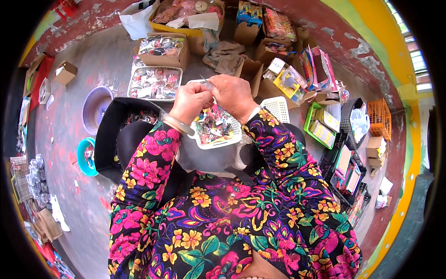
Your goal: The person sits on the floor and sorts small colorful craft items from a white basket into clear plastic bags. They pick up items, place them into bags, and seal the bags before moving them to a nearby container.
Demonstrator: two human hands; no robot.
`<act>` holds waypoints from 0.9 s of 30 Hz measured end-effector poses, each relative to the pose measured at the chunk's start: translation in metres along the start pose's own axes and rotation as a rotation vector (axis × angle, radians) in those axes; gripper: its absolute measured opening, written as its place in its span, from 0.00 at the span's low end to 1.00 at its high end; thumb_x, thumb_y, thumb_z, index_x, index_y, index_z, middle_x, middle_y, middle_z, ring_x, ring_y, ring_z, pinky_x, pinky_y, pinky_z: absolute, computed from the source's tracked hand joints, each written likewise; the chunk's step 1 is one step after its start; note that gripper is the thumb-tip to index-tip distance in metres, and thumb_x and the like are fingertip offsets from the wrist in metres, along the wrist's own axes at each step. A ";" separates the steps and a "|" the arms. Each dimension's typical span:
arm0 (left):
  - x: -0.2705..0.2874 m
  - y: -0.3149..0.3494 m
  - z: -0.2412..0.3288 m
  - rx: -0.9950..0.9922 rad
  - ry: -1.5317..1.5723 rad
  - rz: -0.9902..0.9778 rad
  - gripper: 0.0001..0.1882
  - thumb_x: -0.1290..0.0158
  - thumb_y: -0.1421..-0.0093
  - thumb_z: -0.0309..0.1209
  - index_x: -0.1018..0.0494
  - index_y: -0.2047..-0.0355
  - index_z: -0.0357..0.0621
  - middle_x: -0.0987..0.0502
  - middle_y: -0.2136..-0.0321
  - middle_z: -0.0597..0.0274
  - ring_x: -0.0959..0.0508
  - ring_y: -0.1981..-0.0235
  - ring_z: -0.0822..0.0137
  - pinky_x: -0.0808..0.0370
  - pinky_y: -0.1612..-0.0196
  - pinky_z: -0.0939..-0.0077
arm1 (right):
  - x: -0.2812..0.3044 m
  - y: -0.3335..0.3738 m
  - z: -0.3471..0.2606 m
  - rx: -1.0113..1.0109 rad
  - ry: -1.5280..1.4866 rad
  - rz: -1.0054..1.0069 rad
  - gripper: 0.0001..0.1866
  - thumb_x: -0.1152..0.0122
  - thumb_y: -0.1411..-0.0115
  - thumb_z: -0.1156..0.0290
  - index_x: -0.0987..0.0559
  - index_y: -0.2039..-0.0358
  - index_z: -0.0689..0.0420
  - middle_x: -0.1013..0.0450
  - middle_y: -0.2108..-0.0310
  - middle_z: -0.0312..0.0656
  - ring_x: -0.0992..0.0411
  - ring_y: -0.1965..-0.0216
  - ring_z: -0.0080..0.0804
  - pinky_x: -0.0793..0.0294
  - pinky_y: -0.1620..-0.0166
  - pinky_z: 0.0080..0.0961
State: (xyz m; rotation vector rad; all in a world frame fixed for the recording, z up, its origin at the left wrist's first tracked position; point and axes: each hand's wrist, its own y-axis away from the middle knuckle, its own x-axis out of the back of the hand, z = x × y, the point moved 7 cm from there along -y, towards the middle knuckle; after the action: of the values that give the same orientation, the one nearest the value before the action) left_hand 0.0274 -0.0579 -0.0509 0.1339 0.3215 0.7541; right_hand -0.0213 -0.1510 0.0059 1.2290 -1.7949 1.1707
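My left hand (pixel 191 101) and my right hand (pixel 233 96) meet in front of me, fingers pinched together. Between their fingertips is a small, partly clear piece with a thin pointed end sticking out at the upper left; most of it is hidden, and its kind is unclear. Directly below, a white plastic basket (pixel 222 143) contains many small multicoloured pieces (pixel 214 124). The basket rests on a greyish surface (pixel 200 158) over my lap. A pale bangle (pixel 178 124) circles my left wrist, and a white band (pixel 253 113) shows at the right one.
Left of my lap stands a black bin (pixel 106 144), with purple (pixel 86 111) and teal (pixel 81 157) basins beyond. Ahead are a white tray (pixel 153 99) of small packets and a cardboard box (pixel 160 59). On the right are a green basket (pixel 308 116), dark crates (pixel 331 174) and an orange crate (pixel 378 118).
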 end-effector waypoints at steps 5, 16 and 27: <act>0.005 -0.006 -0.001 -0.055 -0.147 0.009 0.04 0.48 0.48 0.24 0.29 0.72 0.36 0.25 0.77 0.63 0.25 0.76 0.74 0.28 0.70 0.84 | 0.000 -0.004 0.009 -0.081 -0.086 -0.010 0.07 0.49 0.51 0.68 0.25 0.77 0.55 0.28 0.76 0.46 0.30 0.72 0.47 0.31 0.70 0.38; 0.005 -0.001 0.033 -0.283 -0.329 -0.108 0.09 0.49 0.45 0.24 0.29 0.63 0.37 0.25 0.66 0.62 0.25 0.66 0.73 0.27 0.65 0.83 | -0.011 -0.003 0.030 -0.317 -1.171 -0.481 0.09 0.47 0.44 0.70 0.24 0.72 0.63 0.28 0.77 0.35 0.31 0.76 0.17 0.31 0.72 0.14; 0.004 0.006 0.031 -0.014 -0.029 -0.255 0.08 0.52 0.43 0.25 0.28 0.68 0.31 0.24 0.75 0.56 0.23 0.74 0.71 0.25 0.69 0.82 | -0.009 0.003 0.025 -0.344 -1.096 -0.517 0.10 0.48 0.44 0.70 0.23 0.74 0.63 0.30 0.82 0.33 0.34 0.79 0.16 0.35 0.76 0.13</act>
State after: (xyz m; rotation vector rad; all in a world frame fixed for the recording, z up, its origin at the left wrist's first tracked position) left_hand 0.0366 -0.0510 -0.0209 0.0887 0.2990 0.5014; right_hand -0.0219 -0.1702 -0.0127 2.1354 -2.0176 -0.2046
